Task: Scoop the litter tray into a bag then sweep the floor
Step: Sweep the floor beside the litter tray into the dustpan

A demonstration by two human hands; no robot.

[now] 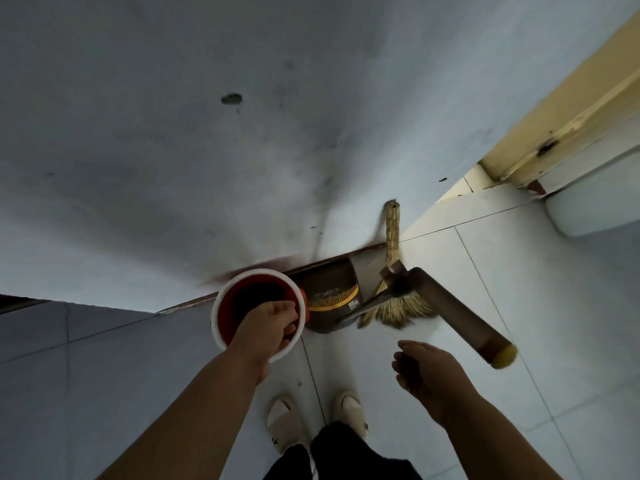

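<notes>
A round red plastic bucket with a white rim (242, 274) is gripped at its near edge by the left hand (273, 327), just left of a dark brown plastic dustpan with a yellow strip (329, 289). A straw broom (394, 308) is propped against the wall just right of the dustpan. The right hand (426, 372) is held loosely curled and empty, near the dustpan's long yellow-tipped handle (450, 317) but apart from it.

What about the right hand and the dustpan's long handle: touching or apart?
Apart. The head view shows a strip of floor tile between the right hand and the dustpan handle; the hand holds nothing. The left hand grips the red bucket.
</notes>
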